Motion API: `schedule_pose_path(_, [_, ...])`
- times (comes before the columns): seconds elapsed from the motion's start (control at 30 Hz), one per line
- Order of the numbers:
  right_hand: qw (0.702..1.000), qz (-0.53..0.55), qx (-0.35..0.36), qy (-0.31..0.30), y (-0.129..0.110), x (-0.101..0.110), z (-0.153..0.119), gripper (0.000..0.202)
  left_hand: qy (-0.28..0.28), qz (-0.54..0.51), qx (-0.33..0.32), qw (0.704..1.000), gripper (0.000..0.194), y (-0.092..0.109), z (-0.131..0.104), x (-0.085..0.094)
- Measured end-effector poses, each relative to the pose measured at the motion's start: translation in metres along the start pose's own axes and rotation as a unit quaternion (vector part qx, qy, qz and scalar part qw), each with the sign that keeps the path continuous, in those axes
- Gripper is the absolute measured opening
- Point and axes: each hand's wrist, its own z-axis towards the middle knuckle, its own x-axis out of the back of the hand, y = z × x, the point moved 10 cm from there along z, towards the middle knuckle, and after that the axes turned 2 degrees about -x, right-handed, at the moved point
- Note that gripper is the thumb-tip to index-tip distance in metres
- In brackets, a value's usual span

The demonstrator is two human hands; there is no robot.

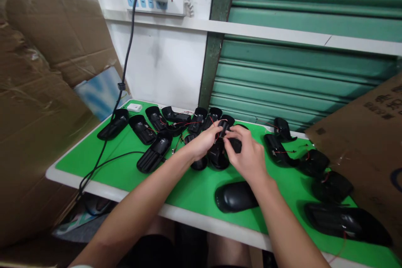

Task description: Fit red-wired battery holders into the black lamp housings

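Over the middle of the green-topped table, my left hand (pixel 203 141) is closed round a small black plastic part (pixel 224 127) with thin red wires. My right hand (pixel 248 153) meets it from the right, thumb and fingertips pinched at the part's edge; whatever sits between those fingertips is too small to make out. Below both hands lies a curved black plastic shell (pixel 217 158). Nearer to me, partly behind my right forearm, rests a smooth black casing (pixel 235 197).
More black shells with red wires lie left (pixel 155 153) and right (pixel 279 150) on the green mat (pixel 188 194). A black cable (pixel 128 56) hangs from the wall power strip (pixel 176 2) across the table's left side. Cardboard boxes (pixel 361 134) flank both sides.
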Motion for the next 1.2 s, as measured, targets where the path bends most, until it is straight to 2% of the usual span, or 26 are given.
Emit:
schedule_pose_path(0.17, [0.996,-0.045,0.078,0.024,-0.017,0.003,0.001,0.018,0.011,0.006,0.023,1.0,0.047,0.0,-0.005,-0.001])
schedule_pose_path(0.33, [0.992,-0.081,0.089,-0.023,-0.02,-0.006,0.002,0.01,-0.014,0.007,-0.059,0.998,0.054,0.011,0.001,-0.002])
schedule_pose_path(0.57, [0.99,-0.059,0.12,-0.051,-0.023,-0.01,0.002,0.008,-0.079,0.118,-0.157,0.977,0.067,0.019,0.007,-0.008])
schedule_pose_path(0.63, [0.992,-0.04,0.107,-0.055,-0.02,-0.009,0.003,0.008,-0.088,0.134,-0.163,0.974,0.071,0.021,0.005,-0.01])
schedule_pose_path(0.73, [0.996,-0.002,0.074,-0.043,-0.013,-0.001,0.006,0.02,-0.062,0.179,-0.149,0.971,0.072,0.023,0.002,-0.006])
schedule_pose_path(0.83, [0.995,0.094,-0.026,0.012,0.01,0.016,0.011,0.04,-0.05,0.195,-0.145,0.969,0.068,0.026,-0.001,-0.006])
schedule_pose_path(0.9, [0.976,0.183,-0.115,0.029,0.03,0.018,0.01,0.049,-0.066,0.177,-0.159,0.969,0.062,0.029,-0.003,-0.01])
schedule_pose_path(0.97, [0.945,0.274,-0.181,-0.013,0.042,0.005,0.008,0.062,-0.1,0.156,-0.184,0.965,0.059,0.031,-0.006,-0.016])
schedule_pose_path(1.07, [0.895,0.374,-0.218,-0.104,0.039,-0.017,0.004,0.075,-0.155,0.155,-0.205,0.954,0.065,0.031,-0.01,-0.025])
schedule_pose_path(1.2, [0.878,0.403,-0.231,-0.117,0.037,-0.016,0.003,0.071,-0.179,0.228,-0.217,0.932,0.074,0.029,-0.016,-0.031])
